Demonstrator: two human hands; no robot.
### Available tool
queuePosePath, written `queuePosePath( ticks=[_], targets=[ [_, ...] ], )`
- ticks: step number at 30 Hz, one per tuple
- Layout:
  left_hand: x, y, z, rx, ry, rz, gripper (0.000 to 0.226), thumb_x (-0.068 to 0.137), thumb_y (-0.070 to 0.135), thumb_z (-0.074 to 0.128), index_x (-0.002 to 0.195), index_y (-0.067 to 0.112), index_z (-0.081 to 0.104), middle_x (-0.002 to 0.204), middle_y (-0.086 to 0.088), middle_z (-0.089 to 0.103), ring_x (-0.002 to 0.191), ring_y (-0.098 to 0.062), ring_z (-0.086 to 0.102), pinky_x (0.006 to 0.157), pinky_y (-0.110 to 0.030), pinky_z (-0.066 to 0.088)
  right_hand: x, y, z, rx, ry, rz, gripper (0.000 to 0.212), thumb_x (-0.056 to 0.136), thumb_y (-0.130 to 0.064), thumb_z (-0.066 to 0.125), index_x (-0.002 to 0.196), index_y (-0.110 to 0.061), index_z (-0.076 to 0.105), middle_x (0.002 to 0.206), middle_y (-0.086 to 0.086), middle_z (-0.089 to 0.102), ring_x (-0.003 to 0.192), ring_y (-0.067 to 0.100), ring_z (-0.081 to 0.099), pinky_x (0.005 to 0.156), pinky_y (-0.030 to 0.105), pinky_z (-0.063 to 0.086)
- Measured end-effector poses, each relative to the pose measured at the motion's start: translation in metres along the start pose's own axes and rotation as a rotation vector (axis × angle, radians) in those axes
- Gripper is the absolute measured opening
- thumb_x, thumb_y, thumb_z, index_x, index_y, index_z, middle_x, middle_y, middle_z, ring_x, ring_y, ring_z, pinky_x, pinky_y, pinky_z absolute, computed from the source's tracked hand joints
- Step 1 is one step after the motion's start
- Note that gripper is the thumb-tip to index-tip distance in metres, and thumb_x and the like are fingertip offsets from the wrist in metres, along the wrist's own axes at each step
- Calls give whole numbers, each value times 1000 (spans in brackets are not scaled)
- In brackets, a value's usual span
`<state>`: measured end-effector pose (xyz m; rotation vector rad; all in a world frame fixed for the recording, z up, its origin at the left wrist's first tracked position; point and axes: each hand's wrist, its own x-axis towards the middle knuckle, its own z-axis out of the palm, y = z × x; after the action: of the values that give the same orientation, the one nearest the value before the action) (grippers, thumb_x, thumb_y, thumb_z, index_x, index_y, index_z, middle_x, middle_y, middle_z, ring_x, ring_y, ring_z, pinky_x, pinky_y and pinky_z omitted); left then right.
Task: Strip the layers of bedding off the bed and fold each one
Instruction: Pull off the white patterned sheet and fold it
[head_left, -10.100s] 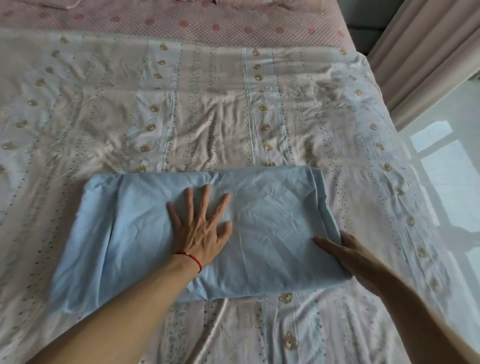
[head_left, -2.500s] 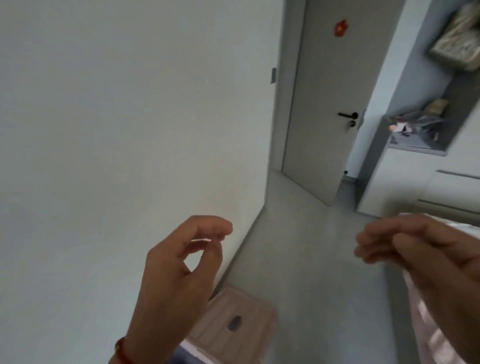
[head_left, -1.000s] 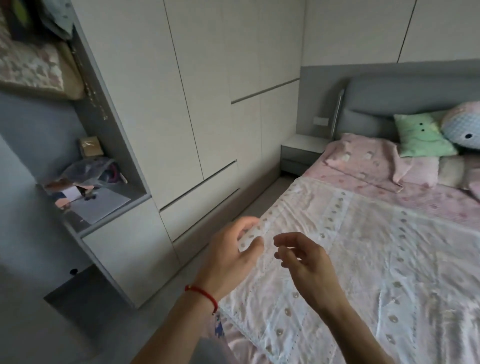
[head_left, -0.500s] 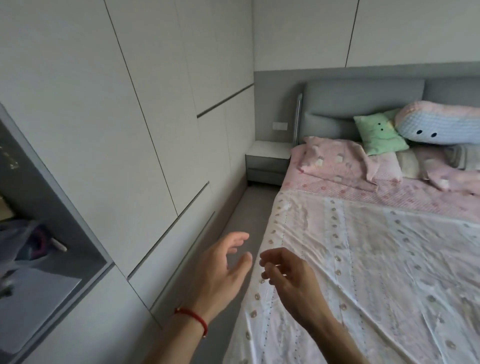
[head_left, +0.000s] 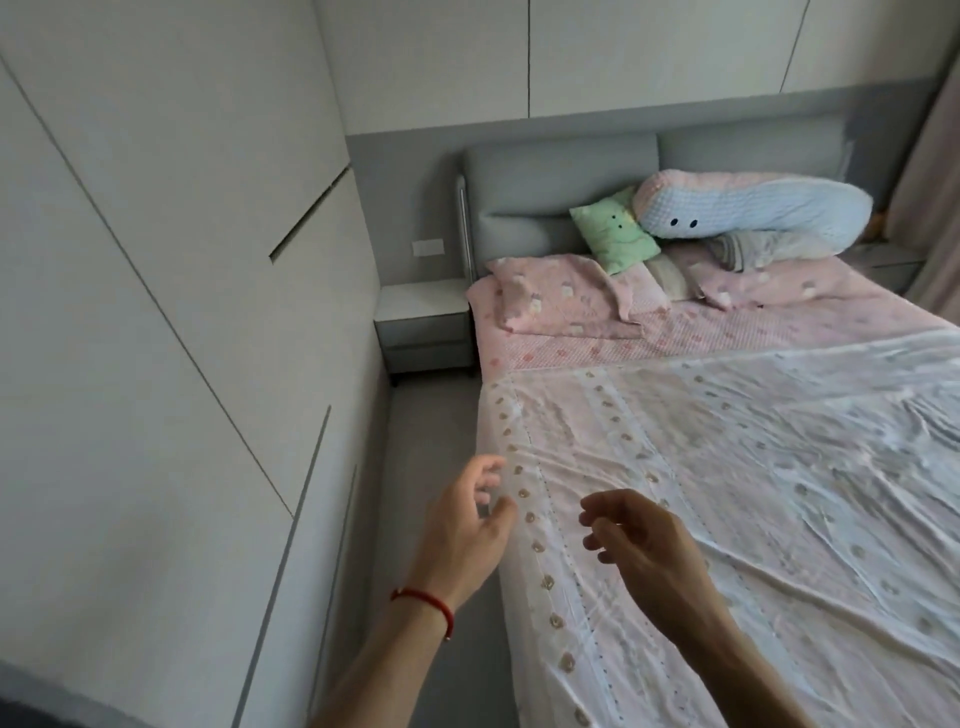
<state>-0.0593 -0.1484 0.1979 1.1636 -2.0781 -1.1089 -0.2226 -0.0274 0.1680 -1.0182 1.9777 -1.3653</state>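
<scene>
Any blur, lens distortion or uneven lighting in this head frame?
Head view: left hand fingertips slightly motion-blurred, right hand sharper; wide-angle bending tilts the wardrobe panel lines; soft daylight from the right brightens the white patterned sheet, no harsh glare; wardrobe side dimmer.

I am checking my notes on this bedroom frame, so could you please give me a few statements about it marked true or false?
1. Both the left hand and the right hand hold nothing. True.
2. The white sheet patterned with small brown dots is folded in a pile. False: it lies spread flat over the bed.
3. The square green cushion leans beside the long blue and pink plush bolster. True.
4. The red string bracelet is on the right wrist. False: it is on the left.
</scene>
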Motion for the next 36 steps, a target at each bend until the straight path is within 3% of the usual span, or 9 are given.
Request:
queuePosePath(
  ticks=[5,10,14,20,25,28,33,36],
  targets=[
    [89,-24,6,1,-130,-74,41,99,19,57,139,27,50,128,5,57,100,3,55,65,0,42,81,12,41,68,41,100,20,98,-9,63,103,-26,71,91,-9,77,80,8,73,80,43,62],
    [190,-57,-6,38,-182,-112,37,99,20,58,135,26,52,120,8,57,96,2,55,60,-3,42,162,13,87,85,32,154,18,99,-9,61,106,-21,72,91,-4,77,79,12,73,78,42,61],
    [281,-99,-12,12,-236,-169,40,96,17,60,135,23,53,126,2,58,108,-10,57,62,-8,43,234,19,116,32,36,194,20,99,-7,59,104,-22,72,90,-6,77,79,11,73,77,39,62],
    [434,-169,4,-49,-386,-206,43,93,13,65,133,24,55,133,-1,55,117,-18,55,71,-14,43,353,33,164,-53,123,269,19,100,-10,60,104,-24,71,88,-3,76,76,10,72,70,39,63],
    [561,-205,20,28,-561,-192,42,90,7,66,129,20,58,129,-4,57,116,-20,54,73,-18,45,447,55,208,-51,199,434,18,99,-16,63,102,-32,69,99,-11,75,87,4,71,81,36,62],
    [620,-216,33,109,-635,-178,42,90,8,68,130,19,59,125,-3,57,119,-23,55,85,-25,46,508,77,220,-67,177,504,18,100,-23,62,114,-32,68,112,-16,69,96,4,68,80,31,62],
    [727,-264,85,312,-753,-173,42,91,19,68,131,27,58,129,0,57,113,-15,54,90,-27,47,643,174,247,-52,146,678,42,97,-28,61,139,-21,59,139,0,64,120,17,64,98,35,53],
    [778,-301,131,459,-816,-194,44,91,20,65,133,28,57,132,1,58,117,-15,55,92,-27,46,703,239,260,-69,72,838,51,100,-28,54,149,-18,46,141,7,62,122,24,61,88,30,46]
  ],
)
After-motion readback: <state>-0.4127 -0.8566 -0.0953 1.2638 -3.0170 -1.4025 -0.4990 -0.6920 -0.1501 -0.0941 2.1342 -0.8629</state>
